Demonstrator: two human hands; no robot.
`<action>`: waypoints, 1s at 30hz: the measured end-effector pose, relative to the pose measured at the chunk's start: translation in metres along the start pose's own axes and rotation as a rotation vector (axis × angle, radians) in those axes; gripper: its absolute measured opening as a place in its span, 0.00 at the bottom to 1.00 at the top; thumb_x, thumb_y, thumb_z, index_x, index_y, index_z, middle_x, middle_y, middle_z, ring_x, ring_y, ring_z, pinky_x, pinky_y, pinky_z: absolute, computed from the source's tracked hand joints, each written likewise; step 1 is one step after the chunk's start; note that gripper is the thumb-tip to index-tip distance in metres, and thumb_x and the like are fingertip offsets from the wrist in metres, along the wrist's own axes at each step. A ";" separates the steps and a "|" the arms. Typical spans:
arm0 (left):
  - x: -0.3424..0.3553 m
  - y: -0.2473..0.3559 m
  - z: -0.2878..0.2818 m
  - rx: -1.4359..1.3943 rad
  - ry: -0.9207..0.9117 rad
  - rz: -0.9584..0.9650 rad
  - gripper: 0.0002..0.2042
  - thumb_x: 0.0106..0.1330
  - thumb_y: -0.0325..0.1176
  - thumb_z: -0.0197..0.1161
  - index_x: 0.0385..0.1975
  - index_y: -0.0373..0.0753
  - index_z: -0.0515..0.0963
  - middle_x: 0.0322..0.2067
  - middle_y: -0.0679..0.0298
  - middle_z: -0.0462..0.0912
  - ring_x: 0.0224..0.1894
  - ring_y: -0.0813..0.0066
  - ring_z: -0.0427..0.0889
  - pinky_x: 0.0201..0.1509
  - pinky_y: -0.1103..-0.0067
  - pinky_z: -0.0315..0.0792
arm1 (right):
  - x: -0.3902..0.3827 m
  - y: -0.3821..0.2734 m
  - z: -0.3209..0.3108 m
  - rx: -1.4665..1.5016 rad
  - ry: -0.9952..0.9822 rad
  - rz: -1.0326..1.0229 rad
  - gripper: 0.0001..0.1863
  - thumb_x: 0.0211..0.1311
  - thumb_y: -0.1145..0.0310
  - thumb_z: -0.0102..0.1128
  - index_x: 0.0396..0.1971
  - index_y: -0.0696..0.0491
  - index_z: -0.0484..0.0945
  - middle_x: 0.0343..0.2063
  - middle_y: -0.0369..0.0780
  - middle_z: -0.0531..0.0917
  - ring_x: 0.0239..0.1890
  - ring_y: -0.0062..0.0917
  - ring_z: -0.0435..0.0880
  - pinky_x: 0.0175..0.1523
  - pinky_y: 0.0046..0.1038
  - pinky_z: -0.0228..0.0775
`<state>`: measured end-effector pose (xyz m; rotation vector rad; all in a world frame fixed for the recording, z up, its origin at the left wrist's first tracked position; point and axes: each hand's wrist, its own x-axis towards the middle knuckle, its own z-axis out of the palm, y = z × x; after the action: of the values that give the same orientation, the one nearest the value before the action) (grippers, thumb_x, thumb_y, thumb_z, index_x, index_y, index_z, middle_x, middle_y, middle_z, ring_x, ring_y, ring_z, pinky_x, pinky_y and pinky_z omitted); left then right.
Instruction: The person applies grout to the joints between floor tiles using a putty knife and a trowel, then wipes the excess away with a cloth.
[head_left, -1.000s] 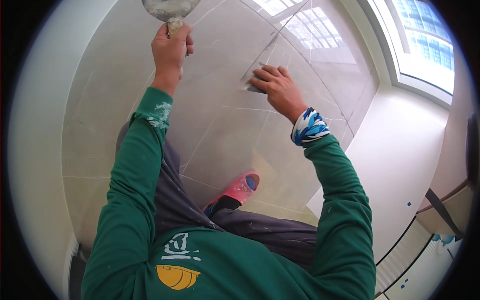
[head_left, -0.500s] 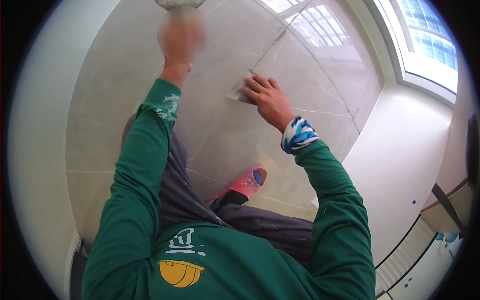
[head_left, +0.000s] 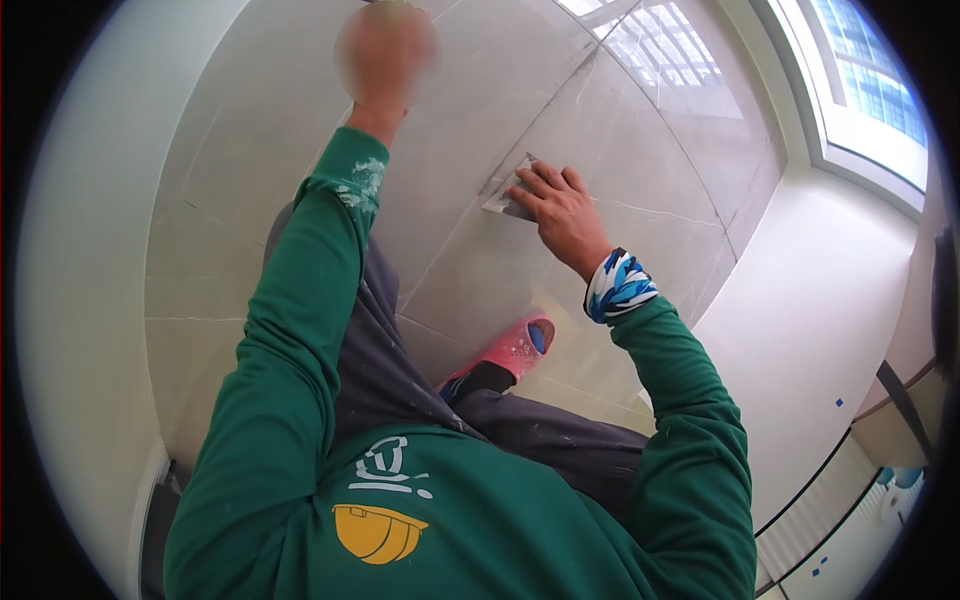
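Note:
My right hand [head_left: 572, 222] presses a thin flat scraper blade [head_left: 512, 206] against the grey marbled floor tile [head_left: 450, 110]. Its fingers lie over the blade, which sits across a grout joint [head_left: 545, 110] running up and away to the right. Dark grey residue marks this joint beyond the blade. At the upper edge, my left hand [head_left: 387, 55] is blurred, so its fingers and anything in them cannot be made out. White dried smears [head_left: 362, 185] cover the left green cuff.
My foot in a pink slipper [head_left: 520, 348] rests on the tiles, with my dark trousers [head_left: 385, 340] around it. A white wall [head_left: 90, 250] rises on the left. On the right are a pale wall [head_left: 800, 290] and a window [head_left: 870, 90].
The right hand and scraper have slid a little toward me along the joint. The view has shifted, and the round, pale-rimmed thing beyond my left hand has mostly left the picture.

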<state>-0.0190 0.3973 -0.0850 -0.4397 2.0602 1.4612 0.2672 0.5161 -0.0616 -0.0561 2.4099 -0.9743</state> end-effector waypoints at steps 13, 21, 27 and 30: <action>-0.008 -0.004 -0.001 -0.007 0.006 0.054 0.04 0.66 0.29 0.62 0.35 0.37 0.77 0.22 0.66 0.77 0.19 0.79 0.74 0.22 0.79 0.70 | -0.004 -0.046 0.010 -0.035 -0.016 -0.057 0.27 0.62 0.75 0.56 0.64 0.49 0.79 0.70 0.41 0.74 0.75 0.35 0.65 0.75 0.42 0.55; -0.005 -0.016 0.001 -0.050 0.020 0.103 0.04 0.66 0.30 0.62 0.36 0.37 0.77 0.22 0.66 0.77 0.19 0.79 0.74 0.22 0.80 0.70 | -0.018 -0.036 0.047 -0.047 -0.002 -0.058 0.26 0.63 0.73 0.57 0.63 0.50 0.79 0.70 0.42 0.74 0.75 0.36 0.65 0.75 0.42 0.54; -0.005 0.016 0.011 -0.041 -0.012 0.043 0.05 0.67 0.30 0.62 0.37 0.36 0.78 0.22 0.66 0.77 0.19 0.79 0.74 0.22 0.79 0.71 | -0.018 -0.078 0.025 0.051 -0.014 -0.053 0.26 0.64 0.73 0.56 0.63 0.50 0.79 0.69 0.41 0.74 0.75 0.36 0.65 0.75 0.41 0.54; 0.012 0.021 0.017 -0.053 0.009 0.076 0.05 0.66 0.29 0.61 0.37 0.36 0.78 0.22 0.66 0.76 0.19 0.78 0.74 0.23 0.79 0.71 | -0.021 -0.056 0.024 -0.004 -0.011 -0.030 0.25 0.65 0.71 0.55 0.63 0.52 0.79 0.68 0.42 0.75 0.74 0.37 0.66 0.74 0.42 0.55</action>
<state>-0.0364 0.4212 -0.0807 -0.3933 2.0702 1.5640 0.2880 0.4649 -0.0294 -0.0993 2.4073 -0.9804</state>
